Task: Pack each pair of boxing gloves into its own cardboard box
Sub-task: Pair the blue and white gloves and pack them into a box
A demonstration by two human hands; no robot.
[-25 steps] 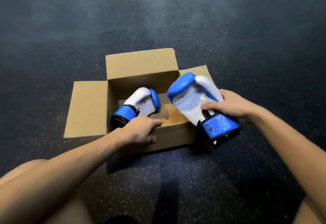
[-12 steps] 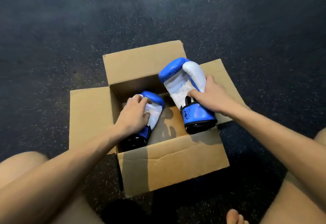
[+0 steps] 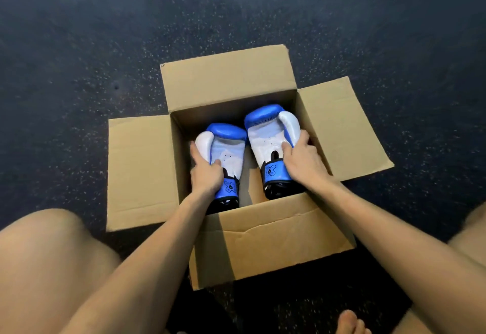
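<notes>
Both blue-and-white boxing gloves are sitting inside the open cardboard box (image 3: 263, 241), side by side, palm sides up and cuffs toward the near wall. The left glove (image 3: 223, 149) is on the left half of the box, pretty much against the left wall, and the right glove (image 3: 268, 133) is on the right half, a bit further back, with its blue tip close to the far wall. A strip of bare box bottom can be seen between the two cuffs.

The left hand (image 3: 207, 175) is wrapped around the left glove near the wrist, thumb laid along the white outer side and fingers curled over the palm area just above the blue strap. The right hand (image 3: 305, 162) is clamped the same way on the right glove, thumb pressed on the white palm and fingers tucked down its outer side next to the right wall of the box.

All four flaps (image 3: 228, 81) are folded outward. The box is set on a dark speckled floor (image 3: 105, 44), between bare knees, and toes are seen at the bottom edge.
</notes>
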